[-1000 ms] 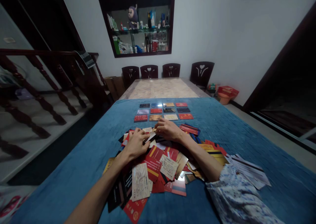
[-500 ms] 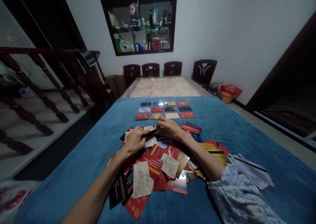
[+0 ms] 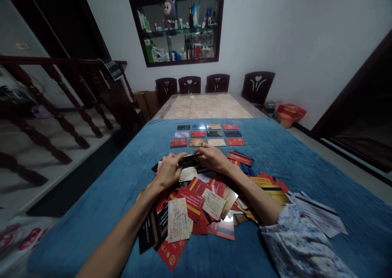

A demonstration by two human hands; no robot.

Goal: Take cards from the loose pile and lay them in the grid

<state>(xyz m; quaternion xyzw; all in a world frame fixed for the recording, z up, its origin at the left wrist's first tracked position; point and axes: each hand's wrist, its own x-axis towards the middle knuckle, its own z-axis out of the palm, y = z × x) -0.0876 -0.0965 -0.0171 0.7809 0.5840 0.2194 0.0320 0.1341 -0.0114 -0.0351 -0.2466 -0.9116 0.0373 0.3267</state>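
Observation:
A black card (image 3: pixel 190 160) is held between my two hands, over the far side of a loose heap of cards. My left hand (image 3: pixel 169 169) grips its left end with the fingers closed. At the right end, my right hand (image 3: pixel 212 157) pinches it. Beneath my wrists the heap spreads out, with red cards (image 3: pixel 191 202), a cream card with small print (image 3: pixel 177 220), black cards (image 3: pixel 147 233) and yellow cards (image 3: pixel 272 191). Beyond my hands several cards lie in neat rows, among them a gold card (image 3: pixel 197 142) and a red card (image 3: pixel 235 142).
A blue cloth (image 3: pixel 101 180) covers the near part of the table, and the pale tabletop (image 3: pixel 208 106) shows beyond it. White cards (image 3: pixel 318 210) lie by my right sleeve. Dark chairs (image 3: pixel 259 86) stand at the far end. A wooden railing (image 3: pixel 61 96) runs along the left.
The black card has tipped so that its dark face now shows between my hands. My hands stay at nearly the same spot over the heap. The whole view has shifted slightly.

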